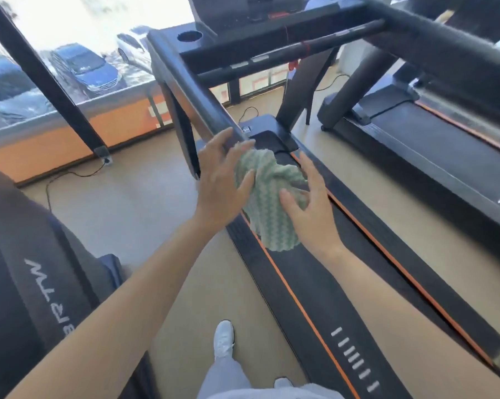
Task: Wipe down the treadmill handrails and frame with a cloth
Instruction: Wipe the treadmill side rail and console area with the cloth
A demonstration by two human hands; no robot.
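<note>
Both hands are at the near end of the treadmill's left handrail (191, 90), with the cloth (269, 214) bunched between them.

Left hand (221, 180): fingers spread and almost straight, tips resting on the rail end, thumb lying against the upper fold of the cloth. It grips nothing that I can see.

Right hand (312, 208): fingers also splayed, thumb laid on the cloth's face. The fabric seems to pass between thumb and fingers, but I cannot tell whether that is a real pinch or only a touch.

Cloth: green and white zigzag weave, crumpled. Its top touches the rail end and its tail hangs free above the deck's side rail (260, 272).

Step, as I judge it: regathering the cloth at the rail end, either before a stroke or between 2 strokes.

Progress: not readable from here, as the surfaces show no wet trace.

Next move calls for 1 hand to close the cloth round the rail and draw it up toward the console crossbar (271, 50). The upright (182, 131) and deck frame come after that.

Risk: the loose tail slipping off.
</note>
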